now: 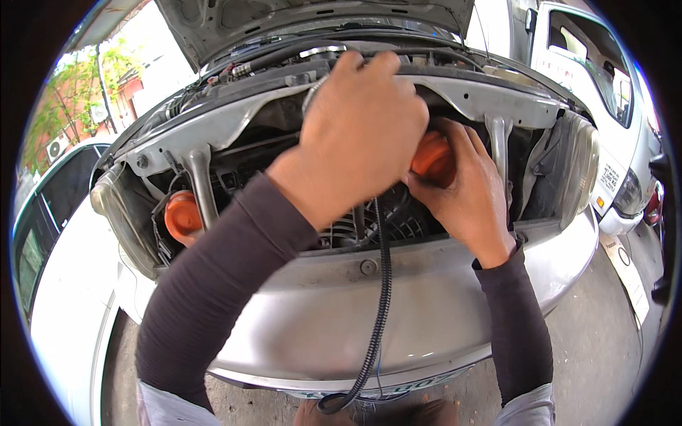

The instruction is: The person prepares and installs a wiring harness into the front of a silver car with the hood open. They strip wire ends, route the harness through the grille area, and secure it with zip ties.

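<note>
Right hand [462, 188] grips the orange horn [433, 160] behind the radiator support [234, 117]; left hand [362, 128] covers it, grip indeterminate. Second horn [182, 215] sits mounted; corrugated cable [380, 312] dangles unrouted.

The silver car's open front [355, 312] carries two orange horns [182, 215] and a black corrugated cable [383, 284].

Outdoor car repair yard: silver car [341, 334] with raised hood [284, 18], grille off, parked vehicles around.
</note>
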The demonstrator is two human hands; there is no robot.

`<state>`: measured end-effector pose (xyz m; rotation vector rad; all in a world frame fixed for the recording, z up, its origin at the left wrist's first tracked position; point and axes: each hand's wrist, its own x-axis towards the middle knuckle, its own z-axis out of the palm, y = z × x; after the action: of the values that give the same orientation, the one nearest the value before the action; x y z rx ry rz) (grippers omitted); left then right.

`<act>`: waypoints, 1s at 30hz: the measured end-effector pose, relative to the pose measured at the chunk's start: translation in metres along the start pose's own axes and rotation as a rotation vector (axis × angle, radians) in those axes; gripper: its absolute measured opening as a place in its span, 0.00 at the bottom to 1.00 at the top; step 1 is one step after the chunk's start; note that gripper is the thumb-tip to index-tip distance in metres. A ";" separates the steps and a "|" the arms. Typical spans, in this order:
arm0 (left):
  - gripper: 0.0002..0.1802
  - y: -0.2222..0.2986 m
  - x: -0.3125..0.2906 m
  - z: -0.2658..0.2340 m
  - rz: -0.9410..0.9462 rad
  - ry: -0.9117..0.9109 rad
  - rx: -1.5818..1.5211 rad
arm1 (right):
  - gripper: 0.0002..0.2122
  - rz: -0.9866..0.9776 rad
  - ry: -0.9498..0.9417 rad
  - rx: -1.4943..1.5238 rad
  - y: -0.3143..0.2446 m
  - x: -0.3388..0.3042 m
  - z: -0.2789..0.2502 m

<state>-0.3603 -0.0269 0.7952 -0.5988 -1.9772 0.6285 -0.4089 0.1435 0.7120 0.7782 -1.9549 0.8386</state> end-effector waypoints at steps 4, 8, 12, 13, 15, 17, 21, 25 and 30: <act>0.07 -0.021 0.017 0.002 0.068 -0.029 -0.101 | 0.31 -0.060 0.050 0.004 0.005 -0.001 0.003; 0.05 -0.016 0.016 0.005 0.121 -0.049 -0.093 | 0.30 -0.048 0.035 0.052 0.005 -0.001 0.003; 0.03 -0.006 0.017 0.010 0.111 -0.041 -0.032 | 0.30 -0.028 0.027 0.062 0.002 0.001 0.002; 0.04 -0.006 0.017 0.011 0.116 -0.045 -0.015 | 0.30 -0.026 0.025 0.055 0.001 0.001 0.001; 0.05 -0.007 0.017 0.011 0.152 -0.053 -0.011 | 0.30 -0.013 0.009 0.054 0.000 0.001 0.000; 0.06 -0.006 0.015 0.011 0.221 -0.040 -0.046 | 0.30 0.013 -0.015 0.062 -0.001 0.001 0.000; 0.05 -0.001 0.001 0.010 0.165 0.001 -0.028 | 0.30 0.014 -0.020 0.063 -0.003 0.001 -0.001; 0.04 0.003 -0.002 0.010 0.127 0.009 -0.018 | 0.31 0.001 0.005 0.058 -0.001 0.001 -0.001; 0.05 0.003 -0.026 -0.023 -0.060 0.057 -0.065 | 0.32 -0.011 0.003 0.062 0.001 -0.001 0.001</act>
<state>-0.3282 -0.0371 0.7863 -0.5885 -1.9605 0.5066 -0.4099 0.1436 0.7104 0.8231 -1.9284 0.8970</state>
